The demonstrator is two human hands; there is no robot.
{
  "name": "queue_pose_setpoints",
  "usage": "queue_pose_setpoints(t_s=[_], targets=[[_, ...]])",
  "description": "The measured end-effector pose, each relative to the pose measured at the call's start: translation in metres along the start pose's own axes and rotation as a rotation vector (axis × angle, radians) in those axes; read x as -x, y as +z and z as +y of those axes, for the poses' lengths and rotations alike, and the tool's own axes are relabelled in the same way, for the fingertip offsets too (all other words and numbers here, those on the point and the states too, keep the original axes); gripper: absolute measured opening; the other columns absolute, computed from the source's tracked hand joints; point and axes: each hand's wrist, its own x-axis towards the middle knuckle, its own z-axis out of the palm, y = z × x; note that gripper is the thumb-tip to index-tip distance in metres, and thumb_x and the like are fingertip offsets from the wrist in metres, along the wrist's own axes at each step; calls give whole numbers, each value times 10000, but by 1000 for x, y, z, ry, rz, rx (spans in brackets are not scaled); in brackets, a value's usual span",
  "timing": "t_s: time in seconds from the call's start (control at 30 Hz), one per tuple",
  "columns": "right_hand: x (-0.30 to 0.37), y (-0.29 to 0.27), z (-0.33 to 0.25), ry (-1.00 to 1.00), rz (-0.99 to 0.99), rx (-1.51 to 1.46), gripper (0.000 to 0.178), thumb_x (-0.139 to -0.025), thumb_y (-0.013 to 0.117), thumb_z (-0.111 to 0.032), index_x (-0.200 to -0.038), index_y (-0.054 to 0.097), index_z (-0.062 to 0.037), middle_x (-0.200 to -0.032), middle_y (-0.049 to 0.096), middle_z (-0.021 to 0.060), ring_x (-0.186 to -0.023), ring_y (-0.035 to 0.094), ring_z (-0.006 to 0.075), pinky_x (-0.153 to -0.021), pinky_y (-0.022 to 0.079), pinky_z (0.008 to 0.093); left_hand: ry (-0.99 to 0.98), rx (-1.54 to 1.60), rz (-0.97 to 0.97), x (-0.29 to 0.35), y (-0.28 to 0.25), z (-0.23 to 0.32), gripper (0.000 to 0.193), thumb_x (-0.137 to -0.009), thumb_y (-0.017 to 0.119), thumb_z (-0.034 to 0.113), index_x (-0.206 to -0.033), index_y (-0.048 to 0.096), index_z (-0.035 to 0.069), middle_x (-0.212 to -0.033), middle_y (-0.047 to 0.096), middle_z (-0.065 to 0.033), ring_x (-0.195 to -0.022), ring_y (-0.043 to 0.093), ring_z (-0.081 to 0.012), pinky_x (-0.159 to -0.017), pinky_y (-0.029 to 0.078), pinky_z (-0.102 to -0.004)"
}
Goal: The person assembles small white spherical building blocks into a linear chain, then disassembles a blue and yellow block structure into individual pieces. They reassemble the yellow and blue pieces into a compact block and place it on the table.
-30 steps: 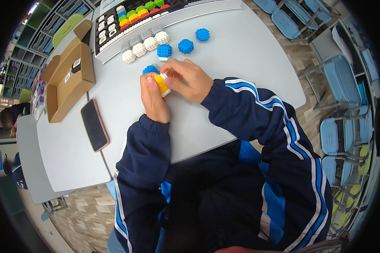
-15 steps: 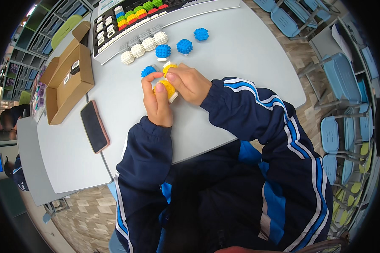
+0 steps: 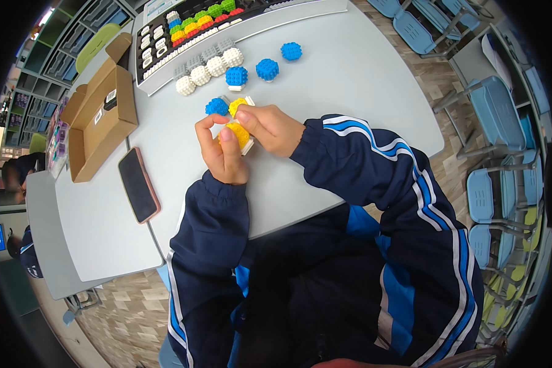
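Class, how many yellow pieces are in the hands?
2: one yellow piece in the left hand, another yellow piece in the right hand; more may be hidden.

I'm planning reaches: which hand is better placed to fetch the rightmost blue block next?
Probably the right hand: it is nearer the blue block than the left hand. Each holds a yellow piece, so either grip would need freeing.

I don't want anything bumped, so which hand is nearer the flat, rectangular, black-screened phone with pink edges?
Left. The left hand is to the right of the phone; the right hand is farther right, past the left hand.
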Motion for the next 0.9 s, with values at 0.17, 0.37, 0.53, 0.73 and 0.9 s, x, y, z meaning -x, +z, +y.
queue_pose_setpoints(t_s=[0.17,0.37,0.53,0.73,0.9], targets=[[-6,-6,5,175,43,-296,456,-1060,386,-370,-942,602,15,-716,600,113,-665,577,232,-643,448,331,-6,-87,180,4,-8,-10,436,-985,404,475,-1097,423,54,-835,573,-82,-656,550,-123,-605,443,-233],[-15,-33,0,120,194,-234,485,-1042,418,-451,-973,641,-27,-783,617,28,-695,531,84,-636,414,241,-97,48,137,-2,-5,5,491,-945,416,512,-1167,389,76,-821,600,-130,-606,554,-167,-563,435,-245],[-19,-49,15,-21,225,508,286,-958,609,-305,-1050,632,-35,-863,637,103,-793,608,211,-731,477,301,-98,163,48,-5,2,6,472,-968,498,453,-1248,342,107,-929,563,-109,-685,521,-127,-593,406,-246],[-12,-40,36,15,151,791,305,-882,664,-155,-1176,632,-80,-1116,612,139,-964,616,303,-852,504,375,-38,228,27,-7,0,-5,435,-992,549,210,-1305,263,114,-1138,512,-159,-715,520,-134,-591,411,-255],[-11,-38,31,-94,178,656,392,-842,665,-68,-1230,627,-104,-1187,595,133,-999,612,302,-888,501,369,-63,248,20,-11,4,-5,427,-1011,521,189,-1322,243,96,-1272,499,-220,-849,575,-182,-654,501,-296]])
